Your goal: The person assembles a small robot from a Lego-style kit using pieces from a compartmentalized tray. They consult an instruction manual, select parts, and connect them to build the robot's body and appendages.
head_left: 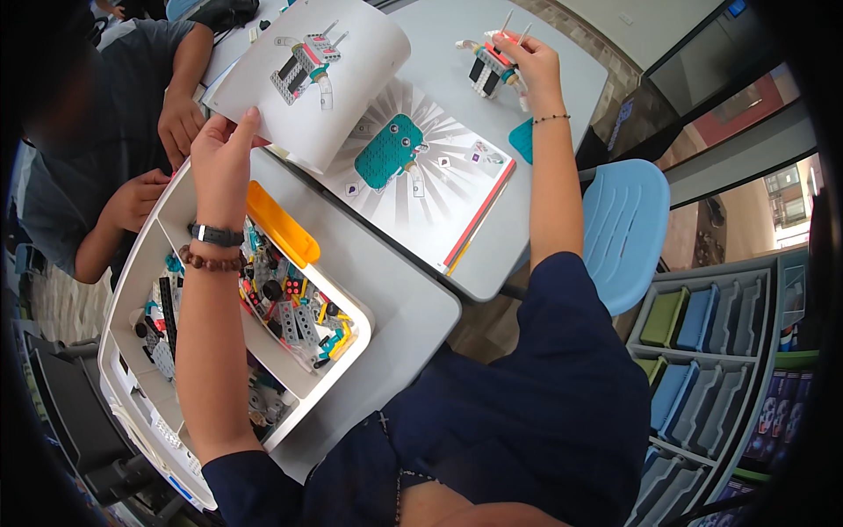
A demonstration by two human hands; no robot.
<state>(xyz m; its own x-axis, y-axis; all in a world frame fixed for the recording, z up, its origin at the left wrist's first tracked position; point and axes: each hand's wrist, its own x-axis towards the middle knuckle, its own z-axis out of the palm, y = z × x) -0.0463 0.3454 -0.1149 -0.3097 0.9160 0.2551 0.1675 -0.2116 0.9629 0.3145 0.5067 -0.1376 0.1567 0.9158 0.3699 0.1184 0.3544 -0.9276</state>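
- The left hand (pixel 221 158) pinches the lower edge of a lifted page (pixel 307 75), thumb on top and fingers behind the paper, so it is closed on the page.
- That page belongs to a booklet (pixel 413 184) lying open on the grey table (pixel 439 35); the page curls up and away from the flat spread, and it shows a drawing of a small brick figure.
- The flat spread below shows a teal block with eyes on a rayed background.
- The right hand (pixel 527 66) reaches far across the table and grips a small brick model (pixel 490 66) from its right side, fingers wrapped on its top.
- The model is black, white and red with thin pale sticks rising from it; it stands at the table's far part, just beyond the booklet's upper corner.
- The two hands are well apart, the booklet lying between them.
- A white tray (pixel 132 290) of mixed small parts sits under the left forearm, with a yellow piece (pixel 281 224) at its far rim.
- The left wrist wears a dark band and a bead bracelet; the right wrist wears a thin bead string.
- Another person (pixel 132 114) sits at the left, both hands near the tray's far corner.
- A blue chair (pixel 623 228) stands to the right of the table, and a rack of bins (pixel 702 325) lies beyond it.
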